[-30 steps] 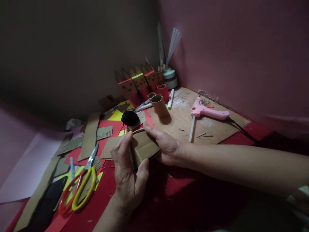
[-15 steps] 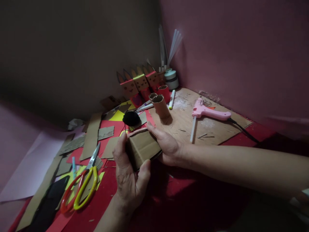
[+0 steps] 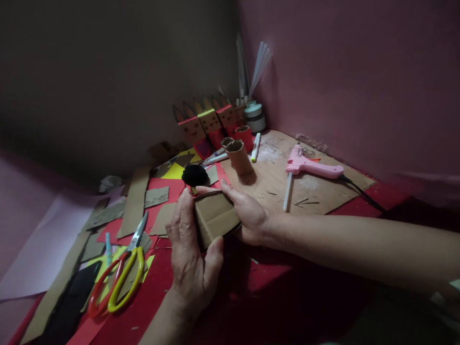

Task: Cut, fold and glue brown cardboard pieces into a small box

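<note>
Between my two hands is a small squarish piece of folded cardboard (image 3: 216, 216), creased along one side. My left hand (image 3: 192, 254) presses against its left side and near corner, thumb at the lower edge. My right hand (image 3: 249, 213) grips it from the right, with the thumb along the upper right edge and fingers behind it; the underside is hidden. Just beyond the cardboard lies a black ball of yarn (image 3: 195, 176). A brown cardboard tube (image 3: 239, 159) stands behind my right hand.
Scissors (image 3: 124, 273) with red and yellow handles lie at left among cardboard and coloured paper scraps. A pink glue gun (image 3: 302, 165) rests on a wooden board (image 3: 266, 191) at right. Cardboard figures with drawn faces (image 3: 208, 123) stand behind, beside a lidded jar (image 3: 255, 117).
My left fingers have straightened and flattened along the cardboard's left side. The cardboard is turned slightly; my right hand stays nearly in place.
</note>
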The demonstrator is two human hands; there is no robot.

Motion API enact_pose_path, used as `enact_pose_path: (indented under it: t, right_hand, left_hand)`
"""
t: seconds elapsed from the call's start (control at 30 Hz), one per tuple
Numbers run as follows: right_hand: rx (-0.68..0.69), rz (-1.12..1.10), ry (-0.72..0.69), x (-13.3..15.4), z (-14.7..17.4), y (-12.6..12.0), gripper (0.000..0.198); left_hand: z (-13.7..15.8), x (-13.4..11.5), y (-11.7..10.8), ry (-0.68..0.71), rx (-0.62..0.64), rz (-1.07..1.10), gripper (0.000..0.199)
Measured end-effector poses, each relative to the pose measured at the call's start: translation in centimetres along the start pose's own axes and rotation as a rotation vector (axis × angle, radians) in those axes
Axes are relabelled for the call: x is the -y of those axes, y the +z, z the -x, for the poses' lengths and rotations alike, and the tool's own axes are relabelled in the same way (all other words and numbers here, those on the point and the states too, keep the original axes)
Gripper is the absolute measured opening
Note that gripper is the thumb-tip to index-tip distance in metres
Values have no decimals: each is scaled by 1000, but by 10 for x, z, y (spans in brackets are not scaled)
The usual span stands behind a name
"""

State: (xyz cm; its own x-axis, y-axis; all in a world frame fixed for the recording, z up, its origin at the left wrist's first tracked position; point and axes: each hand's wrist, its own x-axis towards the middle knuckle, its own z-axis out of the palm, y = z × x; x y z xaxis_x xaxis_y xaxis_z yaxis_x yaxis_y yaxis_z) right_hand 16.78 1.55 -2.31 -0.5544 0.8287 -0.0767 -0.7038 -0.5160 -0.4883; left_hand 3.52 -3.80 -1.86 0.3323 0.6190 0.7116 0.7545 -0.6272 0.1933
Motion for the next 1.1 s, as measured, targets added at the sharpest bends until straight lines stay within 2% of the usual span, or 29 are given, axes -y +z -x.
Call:
enact_pose_path:
  t: [0.3, 0.7, 1.1]
  right_hand:
    - [10, -8, 6, 0, 1, 2, 49]
    - [10, 1, 20, -1, 1, 2, 46]
    - [-36, 22, 13, -5, -1, -1, 35]
  left_hand:
    - [1, 2, 0, 10, 6, -8, 72]
    - [4, 4, 3, -62, -13, 153, 78]
    - [4, 2, 3, -83, -2, 86, 70]
